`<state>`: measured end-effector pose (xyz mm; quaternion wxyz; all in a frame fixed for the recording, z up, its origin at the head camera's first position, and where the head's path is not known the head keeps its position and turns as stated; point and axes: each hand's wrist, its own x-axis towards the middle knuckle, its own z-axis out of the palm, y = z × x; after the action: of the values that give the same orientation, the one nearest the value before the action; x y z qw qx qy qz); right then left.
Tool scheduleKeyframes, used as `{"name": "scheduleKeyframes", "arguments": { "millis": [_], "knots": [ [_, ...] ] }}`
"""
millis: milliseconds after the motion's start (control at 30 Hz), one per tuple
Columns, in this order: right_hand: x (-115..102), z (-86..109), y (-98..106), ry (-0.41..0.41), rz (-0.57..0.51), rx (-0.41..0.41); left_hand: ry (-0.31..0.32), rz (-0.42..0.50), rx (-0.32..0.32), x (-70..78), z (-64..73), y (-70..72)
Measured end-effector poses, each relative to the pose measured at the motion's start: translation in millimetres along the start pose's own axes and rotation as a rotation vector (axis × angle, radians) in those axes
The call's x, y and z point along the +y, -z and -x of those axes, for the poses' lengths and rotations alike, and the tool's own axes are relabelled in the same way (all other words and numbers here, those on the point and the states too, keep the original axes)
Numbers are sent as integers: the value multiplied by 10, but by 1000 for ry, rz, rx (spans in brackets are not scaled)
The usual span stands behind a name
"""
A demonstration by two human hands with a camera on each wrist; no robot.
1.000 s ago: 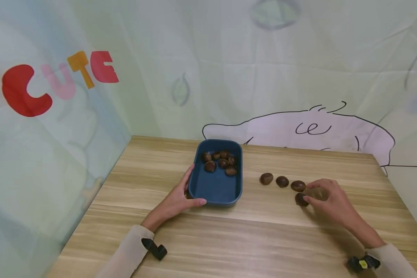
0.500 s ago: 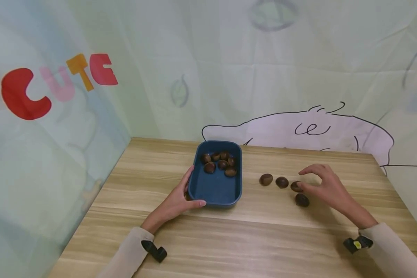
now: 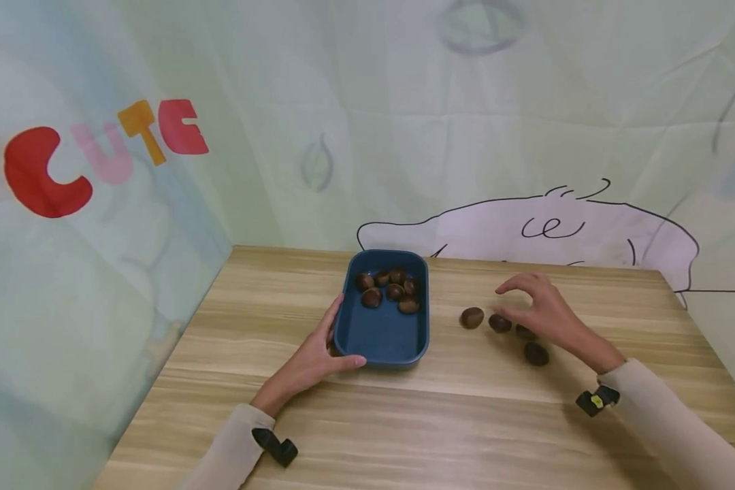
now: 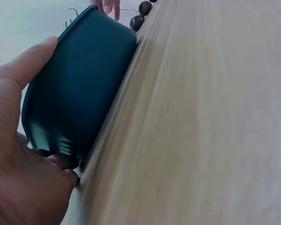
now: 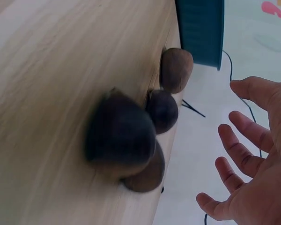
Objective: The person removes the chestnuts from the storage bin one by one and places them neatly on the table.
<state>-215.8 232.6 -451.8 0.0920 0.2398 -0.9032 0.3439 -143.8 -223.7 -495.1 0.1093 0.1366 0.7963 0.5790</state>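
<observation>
Seemingly poised for picking, the spread, empty right hand [image 3: 543, 307] likely must pinch a chestnut [image 3: 499, 324]; the left hand [image 3: 314, 355] grips a box [image 3: 378, 335].

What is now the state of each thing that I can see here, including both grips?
Blue container: open-topped, partly filled.
Chestnuts inside: loosely grouped in its far half.
Four chestnuts outside: lying loose on the table.
Left grip: holds the container by its left side.
Right grip: hovers, holding nothing.
Backdrop: hanging, creased.
</observation>
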Motion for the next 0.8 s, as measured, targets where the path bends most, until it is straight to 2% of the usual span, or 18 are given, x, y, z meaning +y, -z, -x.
{"name": "scheduleKeyframes", "arguments": {
  "millis": [167,300,500,800],
  "knots": [
    [-63,-121,-86,25,-6,-16,15,-11,5,-6,-1,-2],
    [-133,-210,-136,45,-20,-28,3,-13,2,4,5,11],
    [-208,-307,-193,69,-27,-39,-7,-66,21,8,5,-4],
    [-339,-409,-247,72,-61,-83,21,-9,10,5,-3,0]
  ]
}}
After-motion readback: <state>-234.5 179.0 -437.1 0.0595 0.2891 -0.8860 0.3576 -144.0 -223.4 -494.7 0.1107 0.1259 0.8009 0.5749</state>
